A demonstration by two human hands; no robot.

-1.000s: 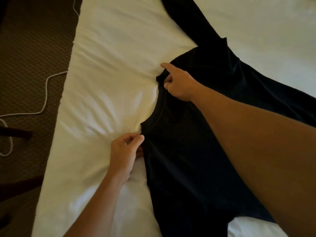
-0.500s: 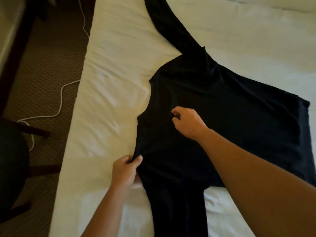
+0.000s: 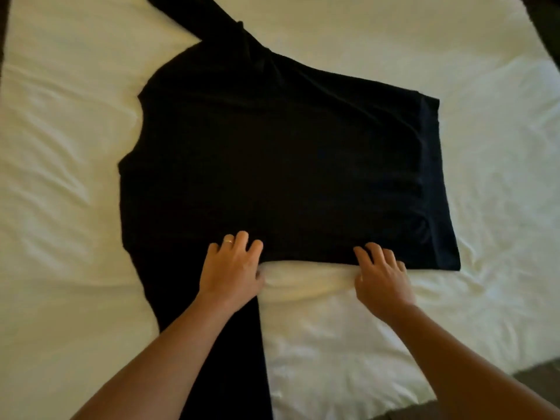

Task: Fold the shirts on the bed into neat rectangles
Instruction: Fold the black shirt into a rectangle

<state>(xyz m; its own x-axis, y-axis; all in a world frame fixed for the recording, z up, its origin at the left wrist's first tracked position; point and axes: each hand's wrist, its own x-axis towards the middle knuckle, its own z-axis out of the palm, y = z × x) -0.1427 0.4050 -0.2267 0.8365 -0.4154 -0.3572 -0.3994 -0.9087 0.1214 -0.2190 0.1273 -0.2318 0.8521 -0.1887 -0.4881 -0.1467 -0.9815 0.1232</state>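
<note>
A black long-sleeved shirt [image 3: 281, 165] lies spread flat on the white bed [image 3: 60, 207], collar to the left and hem to the right. One sleeve [image 3: 194, 13] runs away to the top, the other [image 3: 224, 368] runs toward me under my left forearm. My left hand [image 3: 231, 268] rests with spread fingers on the shirt's near edge, by the armpit. My right hand [image 3: 381, 277] rests the same way on that edge, closer to the hem. Both thumbs lie on the sheet just below the edge.
The sheet is bunched into a small ridge [image 3: 306, 271] between my hands. Dark floor [image 3: 542, 377] shows past the bed's near right corner, and a dark strip [image 3: 545, 19] at the top right.
Both hands left the collar and shoulder and moved right to the shirt's near side edge. My view swung right, so the whole body and hem now show.
</note>
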